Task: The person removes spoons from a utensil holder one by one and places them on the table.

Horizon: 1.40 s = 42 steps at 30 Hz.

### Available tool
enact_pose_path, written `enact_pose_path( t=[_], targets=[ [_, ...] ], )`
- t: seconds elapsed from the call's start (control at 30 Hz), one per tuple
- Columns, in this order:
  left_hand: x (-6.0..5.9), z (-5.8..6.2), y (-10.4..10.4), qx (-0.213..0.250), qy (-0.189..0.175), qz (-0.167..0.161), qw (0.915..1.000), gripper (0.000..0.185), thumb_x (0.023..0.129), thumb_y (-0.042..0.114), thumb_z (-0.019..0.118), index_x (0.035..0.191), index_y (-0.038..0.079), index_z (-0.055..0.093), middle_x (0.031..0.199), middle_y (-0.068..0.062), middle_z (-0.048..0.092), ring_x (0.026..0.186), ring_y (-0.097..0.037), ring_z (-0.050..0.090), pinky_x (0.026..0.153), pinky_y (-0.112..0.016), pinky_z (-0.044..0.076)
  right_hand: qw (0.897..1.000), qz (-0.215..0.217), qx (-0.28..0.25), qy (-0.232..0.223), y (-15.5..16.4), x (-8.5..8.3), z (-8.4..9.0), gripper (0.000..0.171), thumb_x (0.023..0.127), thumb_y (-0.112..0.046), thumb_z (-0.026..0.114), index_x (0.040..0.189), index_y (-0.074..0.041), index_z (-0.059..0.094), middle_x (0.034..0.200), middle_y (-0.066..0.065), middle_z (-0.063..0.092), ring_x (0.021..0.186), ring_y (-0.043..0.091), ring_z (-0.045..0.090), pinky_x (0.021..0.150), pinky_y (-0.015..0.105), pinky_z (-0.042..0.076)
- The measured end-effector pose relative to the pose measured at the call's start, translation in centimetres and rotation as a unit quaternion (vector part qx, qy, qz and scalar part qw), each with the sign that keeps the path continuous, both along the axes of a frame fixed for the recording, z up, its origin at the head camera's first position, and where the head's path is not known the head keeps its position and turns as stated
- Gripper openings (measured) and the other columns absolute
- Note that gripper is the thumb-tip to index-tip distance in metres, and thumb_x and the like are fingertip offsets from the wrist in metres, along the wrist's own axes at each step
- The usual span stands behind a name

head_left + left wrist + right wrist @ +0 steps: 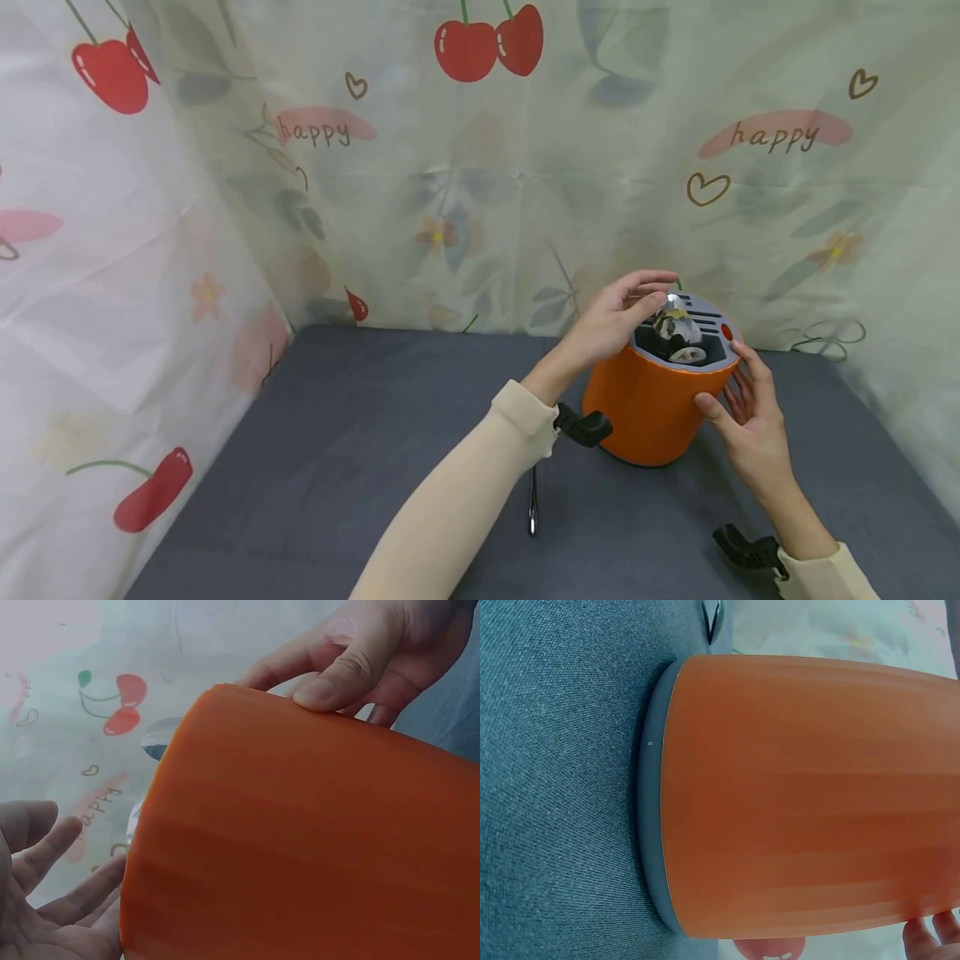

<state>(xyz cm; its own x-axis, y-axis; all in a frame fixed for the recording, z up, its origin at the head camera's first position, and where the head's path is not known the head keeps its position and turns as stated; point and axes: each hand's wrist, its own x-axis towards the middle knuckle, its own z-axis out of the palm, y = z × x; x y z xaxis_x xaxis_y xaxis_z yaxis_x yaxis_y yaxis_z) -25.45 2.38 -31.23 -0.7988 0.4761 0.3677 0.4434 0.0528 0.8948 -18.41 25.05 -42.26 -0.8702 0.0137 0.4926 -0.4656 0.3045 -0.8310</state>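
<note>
left hand pinches spoon | right hand relaxed against orange holder | grey base ring seen by right wrist only

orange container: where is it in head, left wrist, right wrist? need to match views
Head: the orange container stands right of centre on the grey cloth, left hand at its top, right hand on its side.
Left wrist: it fills the lower right, lying sideways in the picture.
Right wrist: it fills the right, its grey base rim to the left.
Shared landmark: the cherry-print curtain.
</note>
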Motion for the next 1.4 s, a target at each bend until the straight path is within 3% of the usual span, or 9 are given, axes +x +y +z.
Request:
enact_pose_path(
  t=[0.2,0.5,0.73,1.03,1.4],
  targets=[
    [-0.05,0.37,0.11,-0.038,0.005,0.010,0.9992,0.040,0.112,0.031,0.051,0.149,0.016,0.057,0.144,-0.009,0.061,0.128,-0.012,0.059,0.106,-0.028,0.047,1.000,0.006,-0.010,-0.002,-0.02,-0.01,0.06,0.079,0.101,0.008,0.061,0.166,-0.021,0.026,0.171,0.007,0.018,0.153,0.016,0.029,0.117,0.014,0.028],
    [0.19,0.77,0.13,-0.055,0.001,-0.014,0.9984,0.035,0.111,0.020,0.053,0.145,0.011,0.060,0.142,-0.010,0.062,0.120,-0.010,0.061,0.099,-0.022,0.049,1.000,0.003,-0.010,-0.007,-0.07,0.03,0.10,0.080,0.100,0.009,0.062,0.166,-0.021,0.026,0.170,0.007,0.018,0.153,0.017,0.028,0.119,0.016,0.027],
    [0.23,0.81,0.50,-0.116,0.017,-0.030,0.9927,0.034,0.112,0.022,0.052,0.144,0.018,0.061,0.139,0.001,0.062,0.120,-0.004,0.058,0.097,-0.018,0.048,1.000,0.009,-0.016,-0.006,-0.06,0.12,0.13,0.080,0.100,0.010,0.061,0.166,-0.020,0.026,0.171,0.007,0.016,0.153,0.017,0.029,0.118,0.015,0.027],
    [0.59,0.37,0.41,-0.027,0.014,-0.025,0.9992,0.033,0.108,0.012,0.057,0.141,0.012,0.064,0.143,-0.002,0.061,0.116,-0.007,0.061,0.094,-0.020,0.051,1.000,0.013,-0.008,-0.002,-0.05,0.15,0.06,0.080,0.101,0.009,0.061,0.166,-0.020,0.025,0.172,0.007,0.015,0.154,0.017,0.027,0.118,0.015,0.027],
    [0.77,0.35,0.51,0.075,0.049,0.042,0.9951,0.038,0.095,0.000,0.074,0.132,0.009,0.070,0.121,-0.009,0.065,0.097,-0.004,0.063,0.081,-0.022,0.058,1.000,0.004,0.010,0.002,0.04,0.05,-0.11,0.080,0.102,0.007,0.061,0.167,-0.020,0.023,0.172,0.006,0.015,0.154,0.016,0.028,0.118,0.015,0.027]
  ],
)
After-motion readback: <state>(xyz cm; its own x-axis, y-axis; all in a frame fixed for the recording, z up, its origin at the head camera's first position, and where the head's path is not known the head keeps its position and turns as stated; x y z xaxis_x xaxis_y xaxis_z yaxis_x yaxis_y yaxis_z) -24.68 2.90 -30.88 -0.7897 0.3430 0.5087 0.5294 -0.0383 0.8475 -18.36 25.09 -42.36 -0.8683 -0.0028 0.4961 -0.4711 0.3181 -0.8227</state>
